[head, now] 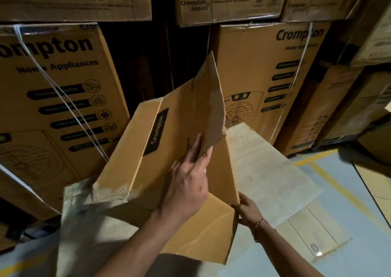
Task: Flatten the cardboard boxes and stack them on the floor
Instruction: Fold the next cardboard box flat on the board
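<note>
I hold an opened brown Crompton cardboard box (148,149) in the air, tilted, with its flaps spread. One torn flap (209,98) points up. My left hand (186,183) lies on the box's middle, thumb and fingers pinching the lower edge of that torn flap. My right hand (246,210) grips the box's right corner edge; a bracelet is on that wrist. A pale flattened cardboard sheet (264,170) lies on the floor under the box, to the right.
Tall stacked Crompton Home Appliances cartons (53,90) with white straps stand close in front and to the left; another (264,75) rises at the right. More boxes (359,107) crowd the far right. The grey floor (338,192) has yellow lines.
</note>
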A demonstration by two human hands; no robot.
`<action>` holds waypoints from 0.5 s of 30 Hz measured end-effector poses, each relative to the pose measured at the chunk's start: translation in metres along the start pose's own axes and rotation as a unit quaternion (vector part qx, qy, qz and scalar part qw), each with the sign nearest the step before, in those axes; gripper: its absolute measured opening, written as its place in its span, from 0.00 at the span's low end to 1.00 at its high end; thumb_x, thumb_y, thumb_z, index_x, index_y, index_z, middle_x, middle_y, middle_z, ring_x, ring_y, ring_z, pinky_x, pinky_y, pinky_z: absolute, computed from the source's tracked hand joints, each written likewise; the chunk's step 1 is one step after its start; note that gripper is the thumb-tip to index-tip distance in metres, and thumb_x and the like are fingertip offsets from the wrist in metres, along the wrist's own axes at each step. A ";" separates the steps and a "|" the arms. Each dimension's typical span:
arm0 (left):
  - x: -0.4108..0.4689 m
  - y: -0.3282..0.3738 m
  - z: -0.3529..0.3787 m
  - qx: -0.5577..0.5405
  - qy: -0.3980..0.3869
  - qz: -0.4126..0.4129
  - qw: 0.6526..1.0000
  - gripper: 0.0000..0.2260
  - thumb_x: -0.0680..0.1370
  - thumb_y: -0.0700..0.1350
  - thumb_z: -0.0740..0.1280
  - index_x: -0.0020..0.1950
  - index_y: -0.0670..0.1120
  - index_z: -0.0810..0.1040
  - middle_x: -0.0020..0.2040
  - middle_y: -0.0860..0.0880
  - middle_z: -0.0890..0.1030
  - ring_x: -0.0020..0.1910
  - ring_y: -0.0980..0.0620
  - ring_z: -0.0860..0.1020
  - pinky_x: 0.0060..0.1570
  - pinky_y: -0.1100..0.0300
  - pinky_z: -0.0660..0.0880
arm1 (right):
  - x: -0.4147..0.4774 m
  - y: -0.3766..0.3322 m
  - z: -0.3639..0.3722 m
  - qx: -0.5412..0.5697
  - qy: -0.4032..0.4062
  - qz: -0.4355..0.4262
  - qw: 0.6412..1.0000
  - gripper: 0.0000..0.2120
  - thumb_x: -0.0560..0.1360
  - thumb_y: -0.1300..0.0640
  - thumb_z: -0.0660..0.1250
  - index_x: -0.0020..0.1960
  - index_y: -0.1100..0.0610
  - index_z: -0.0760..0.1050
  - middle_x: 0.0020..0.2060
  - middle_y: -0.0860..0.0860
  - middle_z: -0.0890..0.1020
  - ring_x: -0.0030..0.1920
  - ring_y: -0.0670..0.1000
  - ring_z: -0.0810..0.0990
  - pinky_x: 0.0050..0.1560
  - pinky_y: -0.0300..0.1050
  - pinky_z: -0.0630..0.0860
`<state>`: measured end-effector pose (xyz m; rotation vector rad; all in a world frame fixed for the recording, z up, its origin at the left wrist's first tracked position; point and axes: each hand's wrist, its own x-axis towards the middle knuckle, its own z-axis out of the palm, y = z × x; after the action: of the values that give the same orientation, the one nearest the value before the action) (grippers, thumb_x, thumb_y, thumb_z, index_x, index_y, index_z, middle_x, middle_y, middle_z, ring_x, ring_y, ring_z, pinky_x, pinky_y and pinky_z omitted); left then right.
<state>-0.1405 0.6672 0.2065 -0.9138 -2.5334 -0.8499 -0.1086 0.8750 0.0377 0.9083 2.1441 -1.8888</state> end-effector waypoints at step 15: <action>-0.037 0.064 0.137 0.078 -0.338 0.061 0.936 0.25 0.78 0.66 0.57 0.74 0.63 0.65 0.79 0.54 0.35 0.79 0.49 0.36 0.74 0.36 0.37 | -0.099 0.001 -0.103 0.304 0.076 -0.050 0.948 0.18 0.80 0.42 0.56 0.58 0.54 0.74 0.50 0.56 0.85 0.52 0.59 0.84 0.56 0.56 0.76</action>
<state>-0.0828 0.7756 0.1102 -1.4926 -2.9937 -0.3095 0.0001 0.9382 0.1049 1.0840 1.7105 -2.6828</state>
